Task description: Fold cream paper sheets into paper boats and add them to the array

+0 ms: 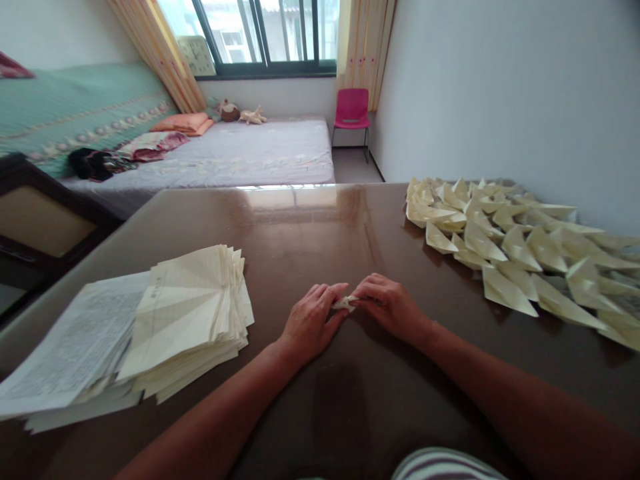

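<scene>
A small folded piece of cream paper (344, 304) is held between my two hands, just above the middle of the brown table (295, 247). My left hand (313, 320) pinches its left side with the thumb below and the fingers over it. The fingers of my right hand (387, 301) are closed on its right end. Most of the paper is hidden by my fingers, so its full shape does not show. To the left lies a stack of cream lined sheets (180, 313) with fold creases, partly over white printed sheets (75, 347).
Many folded paper boats (520, 247) stand crowded along the table's right side by the wall. Beyond the far table edge are a bed (270, 150) and a pink chair (352, 109) under the window. A dark wooden cabinet (45, 220) stands at left.
</scene>
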`<state>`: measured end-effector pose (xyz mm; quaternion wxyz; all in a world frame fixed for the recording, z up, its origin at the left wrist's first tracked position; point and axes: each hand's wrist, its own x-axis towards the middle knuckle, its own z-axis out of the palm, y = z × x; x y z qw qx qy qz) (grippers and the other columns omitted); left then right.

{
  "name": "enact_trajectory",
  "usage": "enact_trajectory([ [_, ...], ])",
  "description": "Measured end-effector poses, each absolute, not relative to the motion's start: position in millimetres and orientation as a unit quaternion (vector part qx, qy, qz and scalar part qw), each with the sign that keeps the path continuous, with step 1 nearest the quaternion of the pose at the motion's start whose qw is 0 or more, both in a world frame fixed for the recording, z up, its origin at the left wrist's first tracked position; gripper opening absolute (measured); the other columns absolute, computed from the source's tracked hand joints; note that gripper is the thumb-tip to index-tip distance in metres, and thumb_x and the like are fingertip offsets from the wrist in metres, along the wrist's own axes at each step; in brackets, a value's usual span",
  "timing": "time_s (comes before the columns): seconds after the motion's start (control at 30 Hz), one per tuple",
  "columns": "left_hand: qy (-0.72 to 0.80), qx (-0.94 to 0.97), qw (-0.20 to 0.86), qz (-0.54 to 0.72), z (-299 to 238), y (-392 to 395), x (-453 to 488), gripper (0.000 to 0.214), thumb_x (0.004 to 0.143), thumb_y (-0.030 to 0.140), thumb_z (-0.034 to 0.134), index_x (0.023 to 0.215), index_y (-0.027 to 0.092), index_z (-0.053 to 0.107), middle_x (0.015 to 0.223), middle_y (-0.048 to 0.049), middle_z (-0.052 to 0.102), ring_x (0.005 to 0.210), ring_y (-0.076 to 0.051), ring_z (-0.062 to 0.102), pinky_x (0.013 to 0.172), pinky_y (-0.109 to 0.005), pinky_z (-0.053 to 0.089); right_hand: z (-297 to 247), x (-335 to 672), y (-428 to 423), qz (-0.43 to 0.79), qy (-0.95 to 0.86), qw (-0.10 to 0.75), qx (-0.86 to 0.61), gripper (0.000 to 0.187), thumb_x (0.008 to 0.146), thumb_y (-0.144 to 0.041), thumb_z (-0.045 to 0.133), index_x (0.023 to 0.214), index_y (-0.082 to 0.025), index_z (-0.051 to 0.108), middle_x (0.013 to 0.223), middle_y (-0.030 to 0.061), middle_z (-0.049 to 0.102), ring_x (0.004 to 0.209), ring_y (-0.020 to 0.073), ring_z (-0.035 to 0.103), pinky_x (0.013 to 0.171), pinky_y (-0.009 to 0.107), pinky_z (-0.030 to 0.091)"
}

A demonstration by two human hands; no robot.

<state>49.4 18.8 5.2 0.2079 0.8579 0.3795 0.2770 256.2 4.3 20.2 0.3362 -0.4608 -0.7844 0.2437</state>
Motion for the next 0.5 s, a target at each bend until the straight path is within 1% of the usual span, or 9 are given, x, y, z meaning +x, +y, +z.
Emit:
enact_trajectory([
  [0.1, 0.374, 0.854, 0.19, 0.308, 10, 19, 49, 0.02, 0.09, 0.029, 0.055, 0.108, 0.024, 0.062, 0.098, -0.0029, 0.064, 0.094, -0.018, 0.057, 0.083, -0.03, 0.047, 22, 259, 5, 0.197, -0.808, 0.318, -0.455, 0.016, 0.092, -0.028, 0.054, 0.088, -0.022, 0.068, 0.082, 0.0042, 0.066, 0.082, 0.0171, 0.055, 0.075, 0.029, 0.044],
  [0.17, 0.368, 0.846, 0.192, 0.333, 11, 19, 48, 0.016, 0.091, 0.028, 0.054, 0.102, 0.024, 0.065, 0.094, -0.0025, 0.064, 0.09, -0.015, 0.057, 0.08, -0.027, 0.047, 20, 260, 5, 0.19, -0.81, 0.314, -0.458, 0.016, 0.092, -0.029, 0.054, 0.089, -0.023, 0.068, 0.083, 0.0037, 0.067, 0.082, 0.0169, 0.056, 0.074, 0.028, 0.044],
  [0.33, 0.37, 0.839, 0.19, 0.352, 14, 20, 48, 0.014, 0.091, 0.027, 0.055, 0.099, 0.024, 0.067, 0.092, -0.0022, 0.065, 0.087, -0.014, 0.058, 0.078, -0.025, 0.048, 15, 256, 4, 0.152, -0.816, 0.318, -0.458, 0.016, 0.09, -0.034, 0.059, 0.096, -0.023, 0.068, 0.09, 0.0035, 0.069, 0.085, 0.0177, 0.056, 0.076, 0.03, 0.045],
  [0.5, 0.38, 0.844, 0.172, 0.337, 17, 16, 50, 0.014, 0.089, 0.031, 0.058, 0.099, 0.025, 0.067, 0.094, -0.0021, 0.067, 0.09, -0.015, 0.059, 0.078, -0.026, 0.048, 15, 255, 3, 0.149, -0.828, 0.33, -0.428, 0.017, 0.092, -0.032, 0.055, 0.095, -0.023, 0.07, 0.087, 0.0042, 0.069, 0.081, 0.0173, 0.056, 0.074, 0.03, 0.046],
])
